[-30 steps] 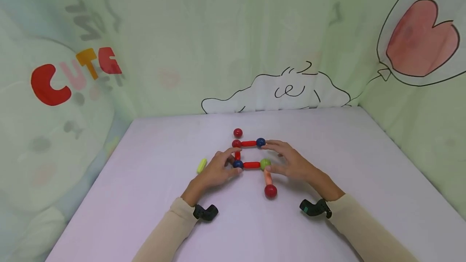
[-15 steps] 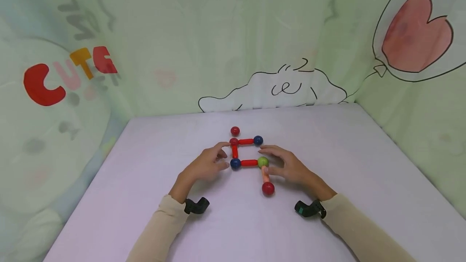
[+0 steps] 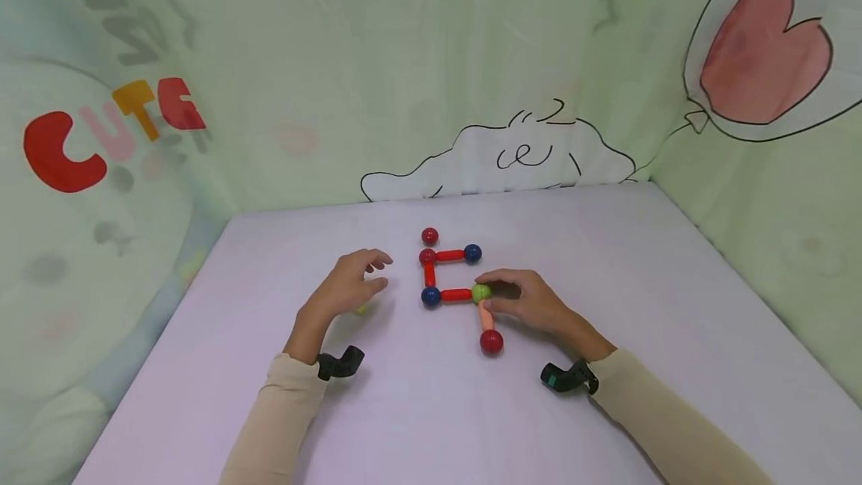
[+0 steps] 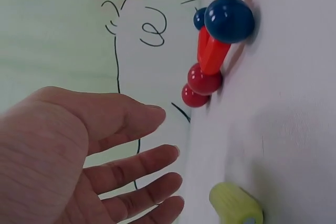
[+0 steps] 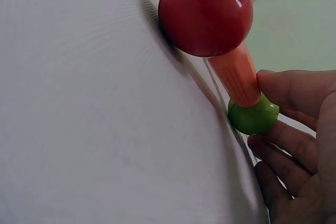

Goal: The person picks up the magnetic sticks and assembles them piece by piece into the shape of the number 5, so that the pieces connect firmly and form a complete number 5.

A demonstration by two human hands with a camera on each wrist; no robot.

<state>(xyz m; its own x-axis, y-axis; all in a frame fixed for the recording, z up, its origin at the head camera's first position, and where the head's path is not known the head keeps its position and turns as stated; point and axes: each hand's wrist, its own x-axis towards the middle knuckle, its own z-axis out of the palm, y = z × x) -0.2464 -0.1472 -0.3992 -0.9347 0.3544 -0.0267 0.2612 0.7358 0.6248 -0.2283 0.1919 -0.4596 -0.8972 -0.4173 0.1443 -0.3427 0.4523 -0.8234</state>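
Note:
Magnetic balls and rods form a joined figure on the table. Its green ball (image 3: 481, 293) is pinched by my right hand (image 3: 528, 299), with the thumb against the orange rod (image 5: 237, 74) where it meets the ball. That rod ends in a large red ball (image 3: 491, 342). Red rods (image 3: 456, 295) link the green ball to a blue ball (image 3: 431, 296), then a smaller red ball (image 3: 427, 257) and another blue ball (image 3: 473, 253). To the left, my left hand (image 3: 342, 284) hovers with loose fingers, holding nothing. Beneath it lies a yellow-green rod (image 4: 233, 205), mostly hidden in the head view.
A separate red ball (image 3: 429, 236) sits just behind the figure. The pale table (image 3: 417, 410) runs back to a printed curtain (image 3: 323, 81), which also stands along both sides.
My left hand has drawn away leftward from the near blue ball and now covers most of the yellow-green rod. My right fingers have come in around the green ball.

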